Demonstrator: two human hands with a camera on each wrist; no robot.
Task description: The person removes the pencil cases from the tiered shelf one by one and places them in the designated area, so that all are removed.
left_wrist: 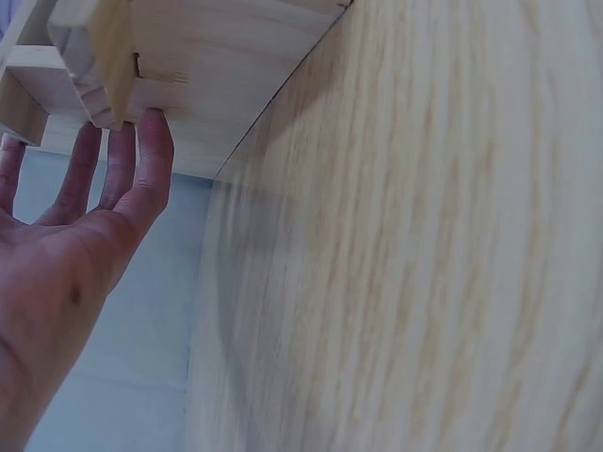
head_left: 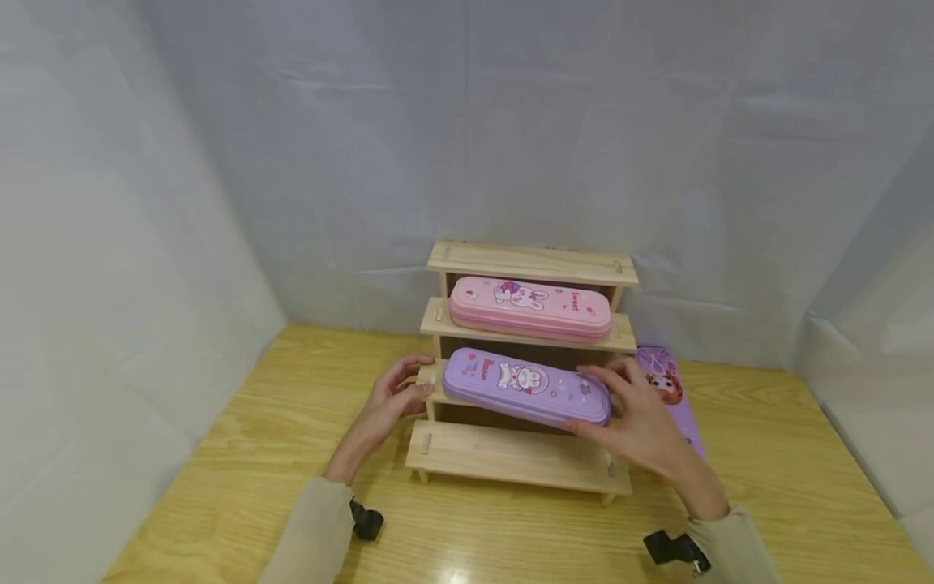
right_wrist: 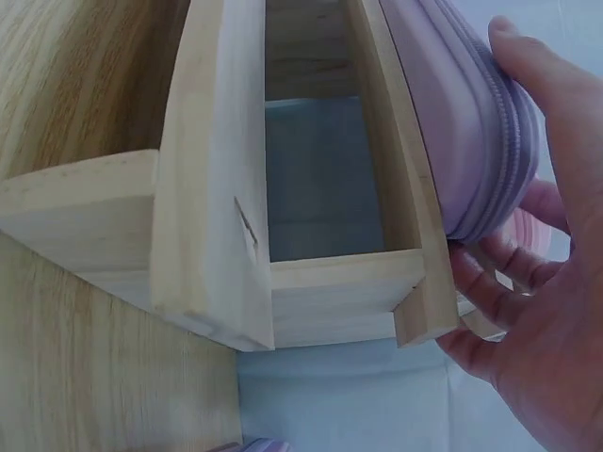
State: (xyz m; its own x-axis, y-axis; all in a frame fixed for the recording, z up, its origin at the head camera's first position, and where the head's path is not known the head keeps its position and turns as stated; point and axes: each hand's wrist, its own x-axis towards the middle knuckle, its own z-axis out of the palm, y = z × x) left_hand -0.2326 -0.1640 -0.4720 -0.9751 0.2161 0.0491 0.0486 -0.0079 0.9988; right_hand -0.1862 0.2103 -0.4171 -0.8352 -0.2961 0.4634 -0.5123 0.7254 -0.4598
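Wooden, pale and stepped, the small four-tier display rack [head_left: 520, 454] stands on the light oak-grain table [head_left: 263, 454] at about 12 o'clock from the person. On its second step from the bottom lies the long purple pencil case with a cartoon rabbit [head_left: 525, 386], a little askew, its right end hanging over the front edge of the step. The right hand [head_left: 636, 422] holds this end: in the right wrist view the thumb lies on top and the fingers [right_wrist: 495, 282] curl under the zipped edge, so the grip is closed around the case. The left hand [head_left: 390, 397] is at 9 o'clock of the rack, fingers nearly straight and relaxed; in the left wrist view the fingertips [left_wrist: 151, 141] touch the wooden end of the step and grip nothing.

One step higher, the long pink pencil case with a white rabbit [head_left: 530, 307] already lies flat and straight. Another purple case with a red-haired cartoon figure [head_left: 667, 385] lies on the table at 3 o'clock of the rack, partly behind the right hand. I judge the work is about half done: one case is placed, one is being settled, one is not yet on the rack.
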